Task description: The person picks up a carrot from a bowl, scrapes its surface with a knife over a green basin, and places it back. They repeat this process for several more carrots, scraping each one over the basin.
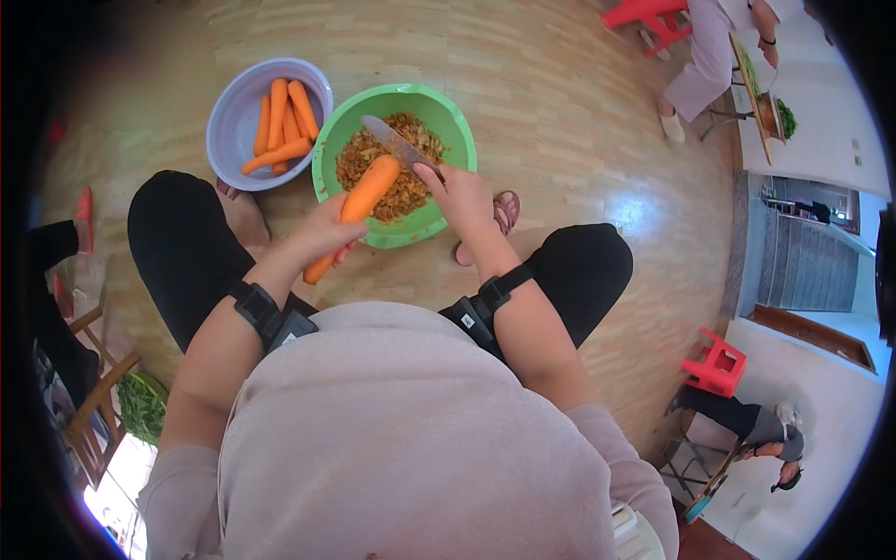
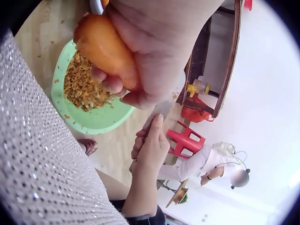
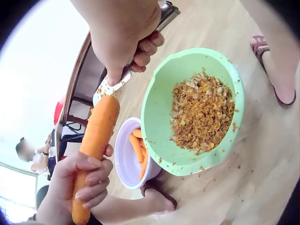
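Note:
My left hand (image 1: 333, 228) grips a large peeled-looking carrot (image 1: 371, 189) by its lower half, the upper end tilted over a green basin (image 1: 459, 140). In my right hand (image 1: 463, 198) is a knife (image 1: 399, 143), gripped by its handle, thumb on the blade's side in the right wrist view. The blade (image 3: 121, 80) is beside the carrot's top end and carries small bits. Brownish-orange shavings and chopped pieces (image 3: 201, 115) lie heaped in the basin. To its left stands a lavender basin (image 1: 221, 140) with several whole carrots (image 1: 277, 112).
Both basins stand on the wood-patterned floor (image 1: 560, 140) between my sandalled feet (image 1: 505, 213). Other people work at side tables, one at the upper right (image 1: 707, 61) and one at the lower right (image 1: 747, 417). A red stool (image 1: 717, 364) stands near the right wall.

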The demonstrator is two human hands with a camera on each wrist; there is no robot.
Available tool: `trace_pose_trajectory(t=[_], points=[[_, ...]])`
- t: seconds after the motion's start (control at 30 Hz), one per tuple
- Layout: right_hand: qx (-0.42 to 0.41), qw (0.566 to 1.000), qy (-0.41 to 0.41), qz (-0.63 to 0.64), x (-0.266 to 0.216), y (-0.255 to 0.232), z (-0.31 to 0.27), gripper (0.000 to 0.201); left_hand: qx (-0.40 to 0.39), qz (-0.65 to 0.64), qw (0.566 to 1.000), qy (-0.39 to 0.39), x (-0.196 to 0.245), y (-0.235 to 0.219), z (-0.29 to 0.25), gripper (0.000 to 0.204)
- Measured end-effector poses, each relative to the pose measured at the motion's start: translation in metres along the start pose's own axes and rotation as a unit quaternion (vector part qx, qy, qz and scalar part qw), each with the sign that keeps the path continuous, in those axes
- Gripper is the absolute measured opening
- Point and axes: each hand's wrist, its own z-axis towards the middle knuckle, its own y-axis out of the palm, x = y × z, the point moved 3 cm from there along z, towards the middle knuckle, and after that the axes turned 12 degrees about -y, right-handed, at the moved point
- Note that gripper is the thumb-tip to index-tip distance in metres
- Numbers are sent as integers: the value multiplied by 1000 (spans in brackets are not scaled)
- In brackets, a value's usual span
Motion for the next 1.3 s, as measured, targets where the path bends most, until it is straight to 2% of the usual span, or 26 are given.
trace_pose_trajectory(t=[0.07,0.13,0.17,0.23,0.37,0.43,0.47,0.53,0.7,0.77,0.83,0.9,0.97,1.03,1.07,1.13,1.17,1.3], points=[[4,1000,-1,-5,-13,-6,-2,52,12,-23,1000,-15,-5,-1,5,33],[8,998,-56,26,-29,-10,-4,49,24,-20,999,-21,-7,-1,5,34],[7,998,-57,26,-33,-6,-6,49,37,-11,999,-24,-6,-1,5,34],[-3,990,-135,37,-46,4,-11,47,44,-8,999,-19,-6,-2,6,34],[-37,990,-127,37,-41,12,-11,48,72,2,997,-4,-5,0,1,32],[-15,997,-66,36,-24,12,-4,49,63,-13,998,-8,-8,-4,4,32],[-13,997,-66,35,-17,12,-3,49,58,-29,998,-10,-9,-6,6,31],[-28,999,-34,-28,-7,13,-2,50,51,-23,998,-16,-12,-6,8,30],[-17,998,-61,-17,-22,8,-6,50,70,1,997,-17,-12,-7,8,31],[-18,997,-76,-11,-34,6,-10,50,73,29,997,-14,-12,-7,10,39],[-39,988,-149,9,-47,10,-14,49,75,42,996,-25,-10,-6,11,39],[-30,990,-141,4,-46,10,-13,49,75,57,995,-39,-11,-5,10,38],[-22,991,-128,-2,-38,11,-12,49,96,47,994,16,-9,-4,8,35],[5,998,-61,-2,-18,11,-4,50,90,57,994,1,-8,-5,8,34],[6,998,-59,-2,-11,12,-4,50,89,65,994,-15,-9,-6,8,34],[-25,1000,-5,0,0,12,-3,51,71,65,995,-12,-13,-6,9,34],[-24,1000,-6,0,2,12,-3,51,54,63,997,-7,-13,-6,10,34],[-21,1000,15,7,-3,7,-4,52,73,74,994,16,-12,-7,10,33]])
